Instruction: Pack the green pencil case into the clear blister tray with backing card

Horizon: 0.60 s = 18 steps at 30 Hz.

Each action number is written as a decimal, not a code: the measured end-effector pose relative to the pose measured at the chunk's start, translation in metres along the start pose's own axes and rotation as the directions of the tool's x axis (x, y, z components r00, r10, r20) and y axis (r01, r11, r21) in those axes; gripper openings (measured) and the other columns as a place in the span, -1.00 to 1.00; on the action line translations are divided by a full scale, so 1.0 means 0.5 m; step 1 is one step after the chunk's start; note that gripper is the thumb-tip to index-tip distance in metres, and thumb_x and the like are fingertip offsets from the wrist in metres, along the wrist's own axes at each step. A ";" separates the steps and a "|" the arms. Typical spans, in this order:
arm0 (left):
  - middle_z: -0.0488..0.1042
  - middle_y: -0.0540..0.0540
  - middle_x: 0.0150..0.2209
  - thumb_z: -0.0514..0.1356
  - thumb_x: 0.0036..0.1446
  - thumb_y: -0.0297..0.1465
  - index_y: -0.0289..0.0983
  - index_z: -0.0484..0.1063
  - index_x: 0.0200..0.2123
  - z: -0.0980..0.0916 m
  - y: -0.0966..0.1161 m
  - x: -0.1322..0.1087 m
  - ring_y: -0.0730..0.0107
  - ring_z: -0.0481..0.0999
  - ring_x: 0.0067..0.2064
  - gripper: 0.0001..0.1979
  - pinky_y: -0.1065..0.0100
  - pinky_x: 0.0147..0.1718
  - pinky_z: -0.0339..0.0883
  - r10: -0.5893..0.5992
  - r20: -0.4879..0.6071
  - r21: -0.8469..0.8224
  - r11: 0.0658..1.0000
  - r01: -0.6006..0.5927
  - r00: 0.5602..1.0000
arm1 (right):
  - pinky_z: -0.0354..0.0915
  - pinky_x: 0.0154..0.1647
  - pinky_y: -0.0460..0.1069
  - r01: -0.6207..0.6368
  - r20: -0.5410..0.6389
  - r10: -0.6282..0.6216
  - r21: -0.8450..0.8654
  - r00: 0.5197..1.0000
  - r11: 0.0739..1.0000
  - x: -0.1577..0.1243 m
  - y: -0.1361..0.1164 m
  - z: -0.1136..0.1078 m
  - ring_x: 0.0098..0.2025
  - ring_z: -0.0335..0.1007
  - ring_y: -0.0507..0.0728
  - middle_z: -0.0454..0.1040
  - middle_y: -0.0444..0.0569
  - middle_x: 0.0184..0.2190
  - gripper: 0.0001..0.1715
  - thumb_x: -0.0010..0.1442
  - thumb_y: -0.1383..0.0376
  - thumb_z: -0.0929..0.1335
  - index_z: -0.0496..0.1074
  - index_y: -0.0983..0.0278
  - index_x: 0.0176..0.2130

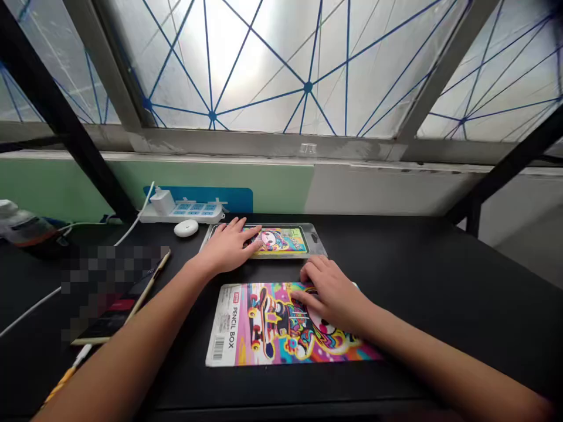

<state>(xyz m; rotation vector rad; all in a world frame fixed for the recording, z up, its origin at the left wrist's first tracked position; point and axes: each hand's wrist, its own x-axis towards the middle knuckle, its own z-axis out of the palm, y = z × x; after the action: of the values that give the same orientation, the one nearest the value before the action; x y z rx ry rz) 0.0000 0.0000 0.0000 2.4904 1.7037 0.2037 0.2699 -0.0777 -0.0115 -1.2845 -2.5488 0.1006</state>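
A colourful printed card (264, 328) marked "PENCIL BOX" lies flat on the black desk in front of me. My right hand (329, 290) rests on its upper right part, thumb out over the print and fingers loosely bent past the far edge. Behind the card sits a clear plastic package (314, 240). Inside it shows a brightly printed pencil box (284, 239) with a cartoon face. On the package's left side lies my left hand (233, 243), palm down with fingers spread, hiding that end.
A tablet or phone in a case (136, 299), partly pixelated, leans at the left near a white cable. A white power strip (193, 211) and a small round white object (186, 228) stand by the wall. A bottle (26, 228) is far left. Black frame bars slant at both sides.
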 end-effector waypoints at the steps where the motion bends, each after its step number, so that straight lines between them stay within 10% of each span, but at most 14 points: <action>1: -0.05 -0.26 0.44 -0.19 0.31 0.12 0.02 0.10 0.37 -0.002 0.000 0.002 -0.03 -0.12 0.45 -0.34 -0.10 0.30 -0.17 0.002 0.006 -0.003 1.000 -0.002 1.000 | 0.22 -0.20 0.08 -0.014 -0.002 0.014 0.037 1.000 0.999 0.000 -0.003 -0.002 -0.23 0.28 0.20 0.39 0.00 -0.26 -0.71 0.31 0.09 0.32 0.21 0.20 -0.32; 9: 0.24 -0.20 0.33 -0.14 0.35 -0.01 -0.08 0.43 0.15 -0.021 0.010 0.002 -0.07 0.07 0.39 -0.46 -0.26 0.27 -0.14 0.025 0.011 -0.148 0.989 -0.023 1.000 | 0.05 -0.51 -0.01 -0.277 -0.021 0.283 0.146 0.959 0.950 0.001 0.064 -0.066 -0.57 0.20 0.08 0.30 -0.20 -0.60 -0.58 0.26 -0.10 0.27 0.19 0.16 -0.35; 13: 0.55 -0.10 0.02 -0.06 0.34 -0.04 -0.12 0.46 -0.17 -0.017 0.038 -0.005 0.03 0.50 0.06 -0.60 -0.31 0.25 -0.14 0.025 -0.102 -0.193 0.980 -0.045 0.994 | 0.16 -0.44 0.01 -0.402 0.131 0.386 0.129 0.913 0.907 0.002 0.186 -0.098 -0.46 0.37 0.14 0.46 -0.10 -0.51 -0.53 0.26 -0.13 0.25 0.33 0.17 -0.38; 18: 0.54 -0.14 -0.01 0.02 0.30 -0.06 -0.15 0.34 -0.10 -0.009 0.059 -0.015 0.01 0.47 0.07 -0.67 -0.31 0.21 -0.06 0.049 -0.114 -0.150 0.987 -0.066 0.992 | 0.29 -0.28 0.05 -0.441 0.179 0.414 0.162 0.893 0.883 0.002 0.246 -0.097 -0.29 0.47 0.21 0.56 -0.01 -0.32 -0.51 0.27 -0.13 0.22 0.46 0.17 -0.29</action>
<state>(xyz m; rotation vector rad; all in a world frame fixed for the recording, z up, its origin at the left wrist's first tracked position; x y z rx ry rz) 0.0235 -0.0174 0.0094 2.4587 1.5884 0.4666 0.3785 -0.0062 0.0120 -1.7879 -2.2387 0.5408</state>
